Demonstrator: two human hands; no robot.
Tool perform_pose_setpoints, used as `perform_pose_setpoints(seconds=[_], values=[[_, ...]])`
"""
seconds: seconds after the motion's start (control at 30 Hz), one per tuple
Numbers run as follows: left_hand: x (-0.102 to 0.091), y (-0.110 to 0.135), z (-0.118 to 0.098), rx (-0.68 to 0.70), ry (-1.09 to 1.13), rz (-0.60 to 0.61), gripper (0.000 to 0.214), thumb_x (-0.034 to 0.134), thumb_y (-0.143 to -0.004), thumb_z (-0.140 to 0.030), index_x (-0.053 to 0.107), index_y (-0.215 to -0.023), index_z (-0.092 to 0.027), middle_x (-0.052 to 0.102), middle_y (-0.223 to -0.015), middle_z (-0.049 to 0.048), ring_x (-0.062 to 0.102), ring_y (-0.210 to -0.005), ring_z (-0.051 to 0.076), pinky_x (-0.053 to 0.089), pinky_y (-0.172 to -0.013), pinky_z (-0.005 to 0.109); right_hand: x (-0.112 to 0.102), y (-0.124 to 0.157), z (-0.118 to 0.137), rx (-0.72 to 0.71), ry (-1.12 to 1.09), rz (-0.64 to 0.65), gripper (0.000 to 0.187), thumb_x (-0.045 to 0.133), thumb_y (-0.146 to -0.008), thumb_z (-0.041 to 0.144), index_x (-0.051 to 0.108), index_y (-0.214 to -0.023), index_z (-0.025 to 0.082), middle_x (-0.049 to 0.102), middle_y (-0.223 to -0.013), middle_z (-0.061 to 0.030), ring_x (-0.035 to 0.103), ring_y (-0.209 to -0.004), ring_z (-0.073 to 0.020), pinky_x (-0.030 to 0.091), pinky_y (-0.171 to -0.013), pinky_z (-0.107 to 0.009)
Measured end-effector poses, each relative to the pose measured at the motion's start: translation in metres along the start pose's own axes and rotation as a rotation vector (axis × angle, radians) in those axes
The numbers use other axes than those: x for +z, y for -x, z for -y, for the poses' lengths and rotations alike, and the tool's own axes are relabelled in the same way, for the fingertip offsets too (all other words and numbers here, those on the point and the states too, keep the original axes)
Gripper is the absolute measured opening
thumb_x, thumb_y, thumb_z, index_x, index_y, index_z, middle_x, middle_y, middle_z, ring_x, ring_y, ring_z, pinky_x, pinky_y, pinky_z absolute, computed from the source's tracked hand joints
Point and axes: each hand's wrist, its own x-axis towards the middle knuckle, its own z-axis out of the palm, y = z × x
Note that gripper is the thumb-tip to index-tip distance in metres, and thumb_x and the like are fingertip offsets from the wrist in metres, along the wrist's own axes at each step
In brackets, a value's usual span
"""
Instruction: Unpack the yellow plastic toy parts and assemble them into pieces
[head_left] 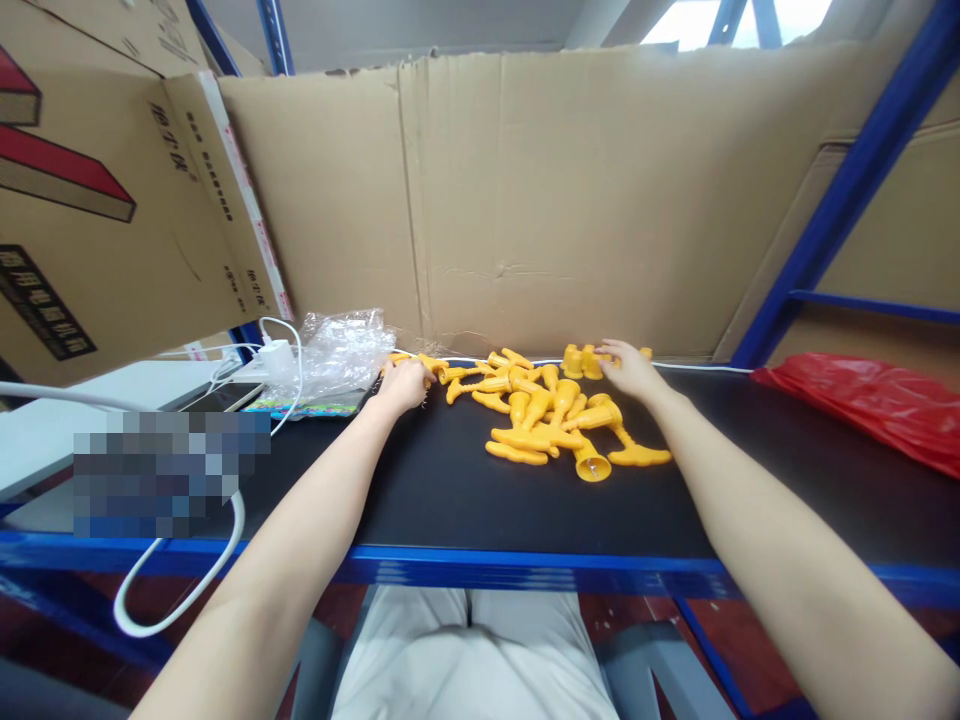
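Observation:
Several yellow plastic parts (551,415), some funnel-shaped and some flat, lie in a loose pile on the black table top (465,490) near the cardboard back wall. My left hand (405,383) rests at the pile's left end, fingers curled around a yellow part (431,363) that sticks out on both sides. My right hand (628,367) reaches to the far right of the pile, fingers spread over small yellow cup-shaped pieces (581,361), touching them.
A crumpled clear plastic bag (341,350) lies left of the pile, beside a white charger (274,357) and white cable (180,590). A red plastic bag (870,405) sits at the right. Cardboard sheets (570,200) wall the back; a blue rack post (847,190) stands right.

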Motion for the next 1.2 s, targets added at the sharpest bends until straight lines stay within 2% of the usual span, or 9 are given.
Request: perform_pose_setpoints(seconds=[0.2, 0.37, 0.5, 0.63, 0.73, 0.87, 1.03, 1.1, 1.2], values=[[-0.002, 0.004, -0.009, -0.064, -0.003, -0.024, 0.030, 0.044, -0.078, -0.019, 0.072, -0.088, -0.021, 0.059, -0.111, 0.0116, 0.051, -0.110, 0.030, 0.038, -0.092, 0.048, 0.000, 0.004, 0.003, -0.001, -0.010, -0.007, 0.034, 0.044, -0.081, 0.024, 0.068, -0.105, 0.018, 0.054, -0.131, -0.0108, 0.048, -0.122, -0.0237, 0.037, -0.102, -0.045], [0.001, 0.005, -0.014, -0.097, -0.062, 0.003, 0.029, 0.044, -0.080, -0.025, 0.068, -0.097, -0.019, 0.052, -0.115, 0.0157, 0.046, -0.115, 0.033, 0.039, -0.090, 0.051, 0.000, 0.005, 0.004, 0.016, -0.021, -0.012, 0.034, 0.045, -0.080, 0.024, 0.068, -0.104, 0.021, 0.055, -0.130, -0.0091, 0.049, -0.121, -0.0253, 0.036, -0.101, -0.050], [0.005, 0.005, -0.015, -0.122, -0.031, 0.031, 0.032, 0.045, -0.081, -0.025, 0.063, -0.106, -0.017, 0.048, -0.120, 0.0174, 0.044, -0.117, 0.033, 0.040, -0.091, 0.049, -0.001, 0.005, 0.006, 0.021, -0.024, 0.002, 0.033, 0.044, -0.080, 0.024, 0.068, -0.103, 0.019, 0.055, -0.130, -0.0095, 0.049, -0.121, -0.0235, 0.037, -0.102, -0.046], [0.007, 0.006, -0.019, -0.138, -0.017, 0.030, 0.033, 0.047, -0.080, -0.024, 0.062, -0.107, -0.013, 0.047, -0.124, 0.0194, 0.042, -0.118, 0.034, 0.040, -0.092, 0.047, -0.002, 0.006, 0.007, 0.013, -0.029, 0.003, 0.033, 0.044, -0.080, 0.023, 0.069, -0.101, 0.019, 0.056, -0.128, -0.0097, 0.049, -0.120, -0.0237, 0.037, -0.101, -0.047], [0.005, 0.008, -0.024, -0.140, -0.023, 0.007, 0.033, 0.048, -0.079, -0.025, 0.063, -0.106, -0.013, 0.047, -0.124, 0.0195, 0.041, -0.119, 0.035, 0.037, -0.094, 0.050, -0.003, 0.006, 0.008, 0.005, -0.029, -0.006, 0.032, 0.044, -0.080, 0.022, 0.069, -0.100, 0.020, 0.057, -0.126, -0.0093, 0.050, -0.120, -0.0238, 0.038, -0.100, -0.048], [0.002, 0.008, -0.027, -0.129, -0.022, -0.073, 0.031, 0.046, -0.080, -0.024, 0.063, -0.104, -0.013, 0.052, -0.118, 0.0183, 0.044, -0.116, 0.034, 0.035, -0.093, 0.050, -0.003, 0.006, 0.008, -0.009, -0.035, -0.011, 0.033, 0.044, -0.079, 0.022, 0.069, -0.100, 0.018, 0.058, -0.125, -0.0108, 0.051, -0.119, -0.0244, 0.037, -0.101, -0.047], [0.012, 0.005, -0.024, -0.035, 0.036, -0.091, 0.047, 0.046, -0.084, -0.025, 0.045, -0.131, -0.021, 0.047, -0.131, 0.0149, 0.042, -0.121, 0.032, 0.031, -0.097, 0.050, -0.004, 0.005, 0.008, -0.022, -0.031, -0.018, 0.033, 0.044, -0.079, 0.024, 0.070, -0.099, 0.020, 0.059, -0.124, -0.0096, 0.052, -0.117, -0.0244, 0.038, -0.102, -0.046], [0.017, 0.003, -0.022, 0.002, 0.051, -0.072, 0.043, 0.045, -0.085, -0.024, 0.046, -0.128, -0.024, 0.047, -0.133, 0.0128, 0.041, -0.122, 0.032, 0.027, -0.099, 0.051, -0.004, 0.004, 0.008, -0.034, -0.028, -0.019, 0.033, 0.044, -0.079, 0.024, 0.070, -0.098, 0.019, 0.059, -0.123, -0.0099, 0.052, -0.117, -0.0241, 0.038, -0.102, -0.044], [0.022, 0.001, -0.022, 0.048, 0.066, -0.092, 0.031, 0.042, -0.085, -0.018, 0.054, -0.114, -0.023, 0.056, -0.122, 0.0108, 0.045, -0.118, 0.028, 0.026, -0.099, 0.050, -0.006, 0.003, 0.010, -0.048, -0.026, -0.024, 0.033, 0.044, -0.079, 0.024, 0.070, -0.100, 0.020, 0.059, -0.123, -0.0090, 0.052, -0.118, -0.0235, 0.038, -0.103, -0.044]])
